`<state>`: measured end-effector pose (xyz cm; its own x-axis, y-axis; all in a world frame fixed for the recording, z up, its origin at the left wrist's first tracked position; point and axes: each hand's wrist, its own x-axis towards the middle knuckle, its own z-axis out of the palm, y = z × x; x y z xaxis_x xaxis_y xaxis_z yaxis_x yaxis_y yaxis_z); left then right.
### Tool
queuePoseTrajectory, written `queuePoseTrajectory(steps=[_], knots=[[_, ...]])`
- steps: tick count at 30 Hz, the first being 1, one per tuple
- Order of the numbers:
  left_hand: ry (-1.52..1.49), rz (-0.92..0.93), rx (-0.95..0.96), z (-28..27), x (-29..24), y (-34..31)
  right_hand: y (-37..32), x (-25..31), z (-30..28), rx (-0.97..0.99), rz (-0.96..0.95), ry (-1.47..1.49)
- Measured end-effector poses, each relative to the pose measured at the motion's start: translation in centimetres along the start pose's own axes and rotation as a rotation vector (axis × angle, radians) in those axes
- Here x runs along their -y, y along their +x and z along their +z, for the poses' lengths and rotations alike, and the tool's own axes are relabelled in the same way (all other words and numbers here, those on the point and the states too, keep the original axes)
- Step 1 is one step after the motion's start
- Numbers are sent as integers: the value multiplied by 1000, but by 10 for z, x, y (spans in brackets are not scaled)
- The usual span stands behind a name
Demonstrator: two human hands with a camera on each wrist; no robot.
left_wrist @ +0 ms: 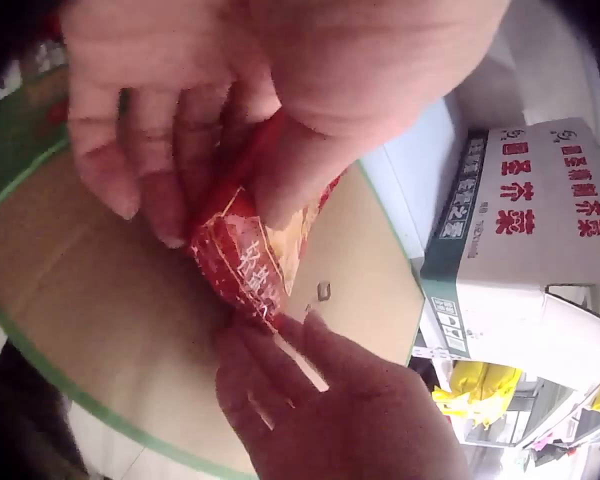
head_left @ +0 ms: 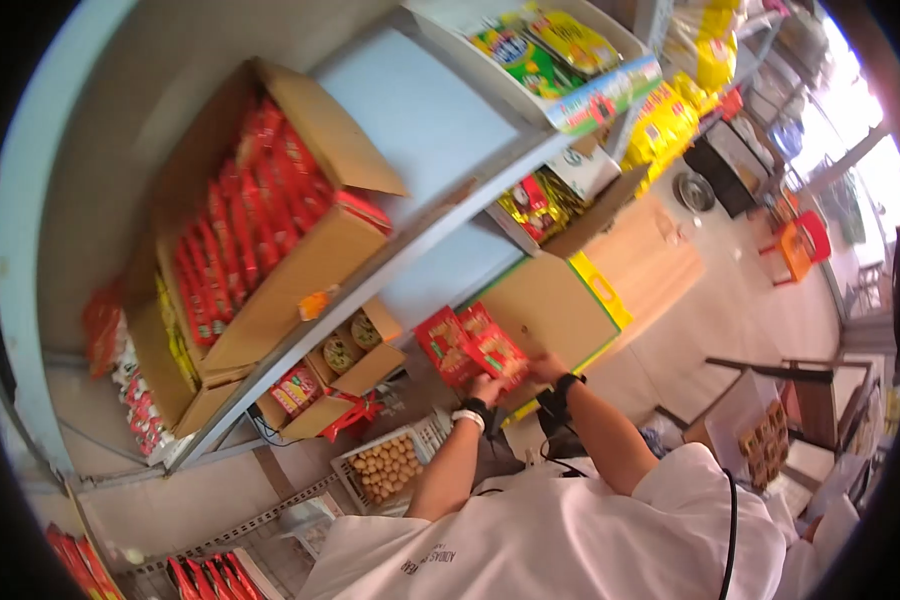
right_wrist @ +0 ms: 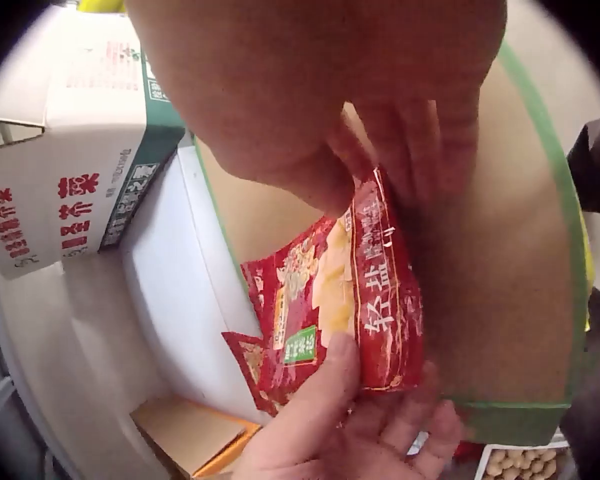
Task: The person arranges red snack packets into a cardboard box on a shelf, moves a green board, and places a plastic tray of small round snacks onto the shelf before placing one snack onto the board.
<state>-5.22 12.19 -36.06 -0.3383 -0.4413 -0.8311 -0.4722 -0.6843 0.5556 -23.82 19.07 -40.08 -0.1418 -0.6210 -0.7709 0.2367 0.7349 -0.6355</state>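
Note:
My left hand (head_left: pixel 486 388) grips a red snack packet (head_left: pixel 500 357) at one end, its thumb lying across the printed front in the right wrist view. At the packet's opposite end, my right hand (head_left: pixel 547 368) pinches the edge with its fingertips. White characters and a green label mark the packet (right_wrist: pixel 385 300). More red packaging (head_left: pixel 445 345) shows right beside it, overlapping it in the head view. Beneath both hands is a large cardboard box (head_left: pixel 540 310) with green and yellow edges.
Above on the shelf stands a carton (head_left: pixel 300 270) packed with red bags. A smaller carton (head_left: pixel 355 350) holds round-topped tubs. Near my left arm is a basket of round brown items (head_left: pixel 385 470). A white printed carton (left_wrist: pixel 525 210) stands beside the large box. An orange stool (head_left: pixel 795 255) is farther off.

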Motion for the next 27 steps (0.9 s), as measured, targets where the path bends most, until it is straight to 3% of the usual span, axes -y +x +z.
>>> queuePoseTrajectory(steps=[4,6,7,11,12,14,15,16,18,21,24,27], knots=[[247,189,181,-8,-2,-11,-31,-13,-15,241,64,282],[537,164,136,-8,-35,-42,-47,-6,-17,288,146,325],[616,216,152,-9,-54,-57,-51,1,-20,411,138,320],[695,338,153,-30,-60,-62,-51,34,-14,533,56,228],[674,219,109,-34,-62,-62,-52,40,-16,531,23,158],[883,605,-29,-43,-85,-92,-78,86,-1,519,-60,19],[841,803,-43,-65,-58,-34,-79,98,6,417,-210,-90],[610,632,14,-67,-66,-40,-85,113,10,399,-288,-78],[462,775,7,-62,-123,-103,-116,162,12,364,-429,-58],[578,970,-106,-58,-205,-206,-172,237,14,365,-772,-79],[561,1172,-132,-64,-258,-269,-245,311,24,334,-1077,-123],[455,1401,-219,-62,-298,-339,-296,366,49,262,-1221,3]])
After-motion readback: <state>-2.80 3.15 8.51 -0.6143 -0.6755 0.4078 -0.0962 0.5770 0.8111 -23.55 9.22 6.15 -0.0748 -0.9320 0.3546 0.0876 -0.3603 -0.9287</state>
